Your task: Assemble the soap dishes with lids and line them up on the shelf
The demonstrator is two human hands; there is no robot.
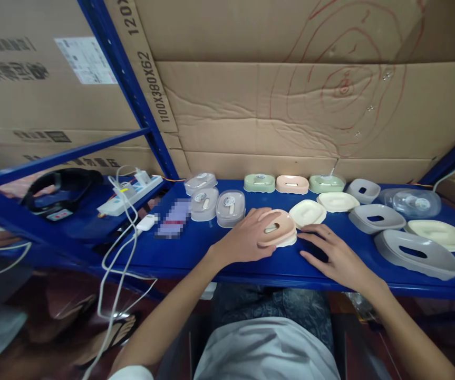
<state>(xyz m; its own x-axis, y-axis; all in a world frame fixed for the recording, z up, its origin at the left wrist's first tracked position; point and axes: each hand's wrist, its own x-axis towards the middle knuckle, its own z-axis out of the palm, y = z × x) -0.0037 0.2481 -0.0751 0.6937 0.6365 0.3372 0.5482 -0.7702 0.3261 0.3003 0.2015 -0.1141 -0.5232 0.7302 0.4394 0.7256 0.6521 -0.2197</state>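
My left hand is wrapped over a pink soap box, its fingers across the top and the thumb along the near edge. Under the pink shell a cream base shows at the right side. My right hand is at the right of this soap box, fingers apart, with the fingertips close to its edge; whether they touch it I cannot tell. Just behind lie a cream inner tray and another cream tray. To the right are grey soap box shells with oblong slots.
Lidded grey soap boxes stand at left, beside a blurred purple item. Green and pink boxes line the back. Transparent lids lie far right. A power strip and white cables hang at the left edge.
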